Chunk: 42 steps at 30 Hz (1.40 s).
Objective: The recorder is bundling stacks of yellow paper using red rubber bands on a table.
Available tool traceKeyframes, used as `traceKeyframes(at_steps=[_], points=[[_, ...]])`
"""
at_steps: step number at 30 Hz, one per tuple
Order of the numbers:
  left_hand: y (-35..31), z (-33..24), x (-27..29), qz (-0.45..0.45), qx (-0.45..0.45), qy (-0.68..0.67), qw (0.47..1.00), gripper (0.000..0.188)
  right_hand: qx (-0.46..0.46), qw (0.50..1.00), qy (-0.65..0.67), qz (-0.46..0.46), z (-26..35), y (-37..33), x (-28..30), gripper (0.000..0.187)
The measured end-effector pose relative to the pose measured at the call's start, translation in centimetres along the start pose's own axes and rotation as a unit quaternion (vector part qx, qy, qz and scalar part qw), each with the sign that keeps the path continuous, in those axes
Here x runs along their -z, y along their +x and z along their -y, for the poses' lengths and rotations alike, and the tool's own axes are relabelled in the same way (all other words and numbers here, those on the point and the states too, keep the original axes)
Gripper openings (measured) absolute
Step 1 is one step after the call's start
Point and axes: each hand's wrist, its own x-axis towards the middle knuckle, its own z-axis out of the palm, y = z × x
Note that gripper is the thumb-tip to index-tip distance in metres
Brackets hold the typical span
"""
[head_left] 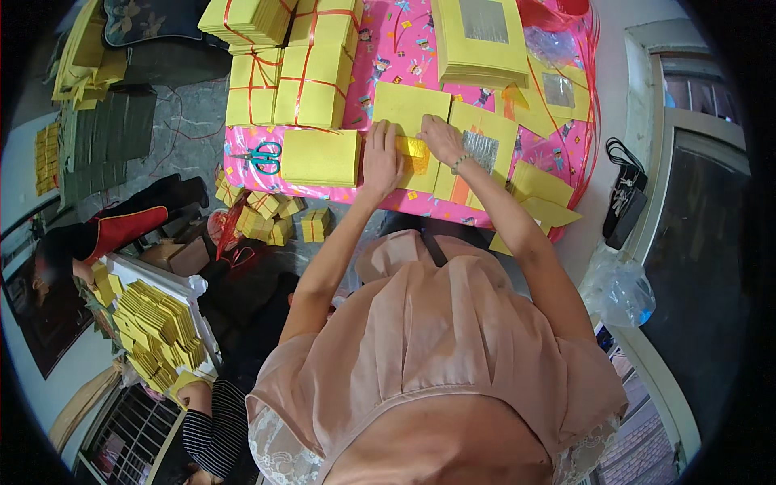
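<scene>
On the pink patterned table cover, a yellow paper sheet (pixel 412 101) with a shiny gold foil patch (pixel 417 160) lies between my two hands. My left hand (pixel 381 158) rests flat along the sheet's left side, fingers stretched away from me. My right hand (pixel 443 141) presses on the sheet above the foil, its fingers bent together at the paper. Just right of it lies another yellow sheet (pixel 493 129) with a silver foil patch (pixel 480 149), partly under my wrist. Left of my left hand sits a low stack of yellow paper (pixel 323 158), with teal-handled scissors (pixel 265 158) beside it.
Yellow bundles tied with red string (pixel 311 85) stand at the far left of the table. A tall yellow stack (pixel 481 44) is at the far right, near red strings (pixel 592 105). Small tied bundles (pixel 315 225) lie below the table edge. Two other people work lower left.
</scene>
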Motion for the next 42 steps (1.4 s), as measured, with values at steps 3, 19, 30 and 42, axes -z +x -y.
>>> traceKeyframes(at_steps=[3, 19, 30, 42], points=[[-0.4, -0.4, -0.6, 0.013, 0.014, 0.022, 1.0, 0.067, 0.01, 1.0, 0.001, -0.008, -0.4, 0.5, -0.7, 0.031], [0.9, -2.2, -5.0, -0.22, 0.323, -0.312, 0.866, 0.036, 0.129, 0.989, -0.07, -0.022, -0.1, 0.7, -0.1, 0.044], [5.5, -0.4, -8.0, -0.26, 0.542, -0.56, 0.57, 0.027, 0.233, 0.961, -0.119, -0.089, -0.3, 0.3, 1.4, 0.035], [-2.1, -5.4, 1.2, -0.307, 0.321, -0.514, 0.734, 0.025, 0.056, 0.909, 0.352, -0.216, 1.4, -4.9, 1.2, 0.051]])
